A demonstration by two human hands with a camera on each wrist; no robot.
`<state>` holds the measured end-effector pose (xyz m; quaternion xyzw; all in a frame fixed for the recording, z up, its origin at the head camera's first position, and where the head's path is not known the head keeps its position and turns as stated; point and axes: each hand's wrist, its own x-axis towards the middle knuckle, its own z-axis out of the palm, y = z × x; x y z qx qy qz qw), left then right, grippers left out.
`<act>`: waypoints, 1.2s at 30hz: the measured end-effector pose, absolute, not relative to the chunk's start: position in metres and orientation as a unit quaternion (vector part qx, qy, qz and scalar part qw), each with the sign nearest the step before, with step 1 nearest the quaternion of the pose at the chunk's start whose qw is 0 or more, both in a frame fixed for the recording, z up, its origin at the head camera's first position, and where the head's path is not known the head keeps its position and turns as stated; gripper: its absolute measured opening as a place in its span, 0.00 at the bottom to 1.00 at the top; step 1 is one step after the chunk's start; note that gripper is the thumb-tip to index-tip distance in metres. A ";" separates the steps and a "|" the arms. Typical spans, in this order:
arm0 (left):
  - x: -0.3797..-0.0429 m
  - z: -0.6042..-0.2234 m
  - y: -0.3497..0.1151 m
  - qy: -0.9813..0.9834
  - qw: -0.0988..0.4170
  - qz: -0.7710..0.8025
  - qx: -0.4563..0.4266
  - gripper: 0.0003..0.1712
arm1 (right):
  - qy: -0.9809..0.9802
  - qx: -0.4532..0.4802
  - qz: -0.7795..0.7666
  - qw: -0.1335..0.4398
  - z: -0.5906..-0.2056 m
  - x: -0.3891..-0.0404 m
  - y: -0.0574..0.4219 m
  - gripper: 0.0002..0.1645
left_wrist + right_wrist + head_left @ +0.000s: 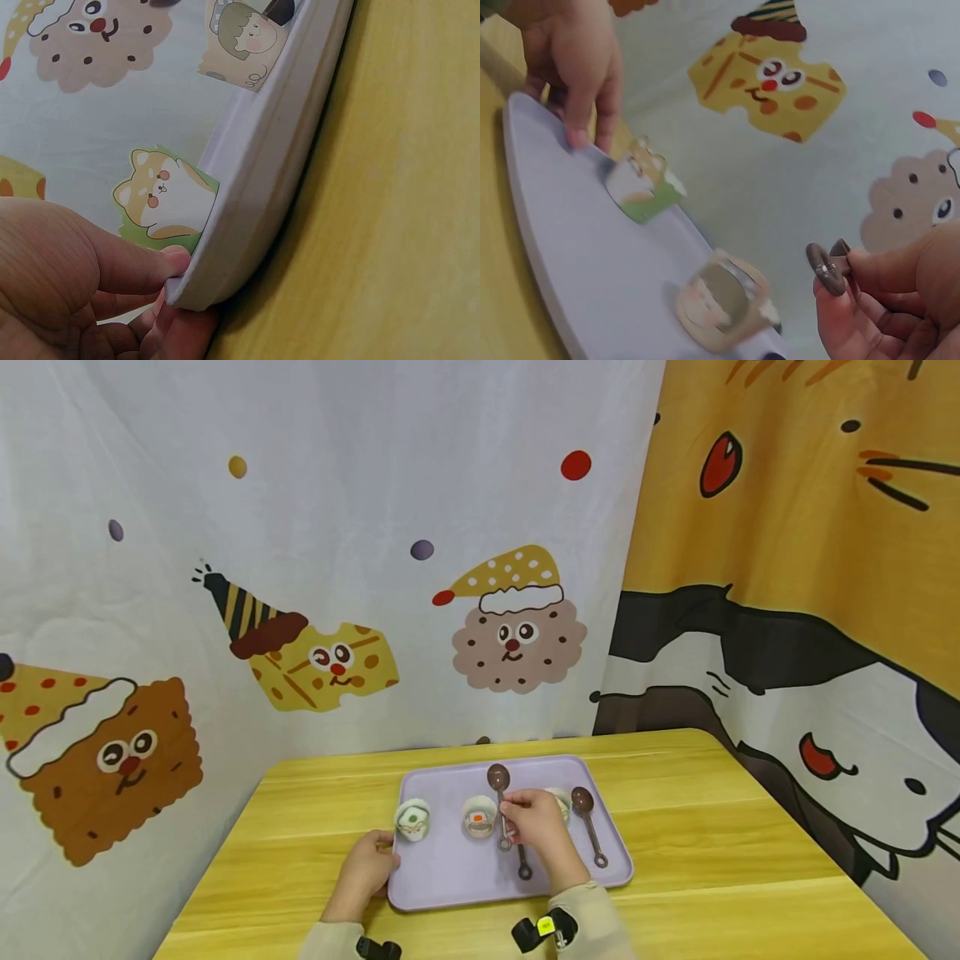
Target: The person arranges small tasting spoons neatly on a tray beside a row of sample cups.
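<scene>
My left hand (pixel 366 867) grips the left edge of a lilac tray (pixel 442 885), thumb on the rim and fingers below in the left wrist view. My right hand (pixel 542 827) pinches a brown spoon (pixel 498 777) by its handle over the tray, bowl pointing away; its ring end (pixel 825 268) shows in the right wrist view. Just left of that spoon stands a small printed cup (pixel 479 827) with an orange and white top. A dog-printed cup (pixel 169 195) stands near my left thumb. Behind my right hand, a third cup (pixel 562 803) is partly hidden.
Another brown spoon (pixel 590 822) lies on the tray's right side. The handle of a further spoon (pixel 524 864) sticks out below my right hand. The tray rests on a yellow wood-grain table (pixel 712 860). Printed curtains (pixel 337 485) hang behind and at the right.
</scene>
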<state>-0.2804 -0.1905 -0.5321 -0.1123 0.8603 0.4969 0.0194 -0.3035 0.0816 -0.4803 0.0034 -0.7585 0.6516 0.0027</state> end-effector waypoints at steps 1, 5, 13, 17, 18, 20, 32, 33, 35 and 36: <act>-0.281 -0.532 -0.191 0.859 0.020 0.499 -0.111 0.23 | -0.759 0.011 0.651 0.005 -0.480 -0.303 0.079 0.12; -0.281 -0.532 -0.191 0.858 0.020 0.500 -0.111 0.22 | -0.766 0.027 0.643 0.005 -0.481 -0.299 0.067 0.11; -0.279 -0.532 -0.192 0.859 0.015 0.499 -0.111 0.21 | -0.745 0.035 0.666 0.000 -0.488 -0.298 0.044 0.12; -0.279 -0.532 -0.192 0.859 0.015 0.500 -0.109 0.21 | -0.742 0.041 0.669 0.003 -0.491 -0.296 0.034 0.12; -0.279 -0.532 -0.192 0.859 0.015 0.500 -0.107 0.21 | -0.742 0.043 0.669 0.003 -0.491 -0.296 0.032 0.12; -0.279 -0.532 -0.192 0.861 0.015 0.497 -0.107 0.20 | -0.742 0.045 0.669 0.005 -0.490 -0.295 0.028 0.12; -0.281 -0.533 -0.193 0.856 0.012 0.508 -0.097 0.20 | -0.750 0.039 0.660 0.014 -0.494 -0.293 0.018 0.10; -0.281 -0.533 -0.193 0.855 0.012 0.509 -0.098 0.20 | -0.752 0.038 0.658 0.015 -0.495 -0.293 0.017 0.10; -0.280 -0.532 -0.192 0.855 0.013 0.510 -0.098 0.20 | -0.754 0.037 0.655 0.016 -0.498 -0.293 0.014 0.10; -0.280 -0.532 -0.192 0.855 0.013 0.510 -0.097 0.20 | -0.756 0.036 0.654 0.018 -0.500 -0.293 0.012 0.09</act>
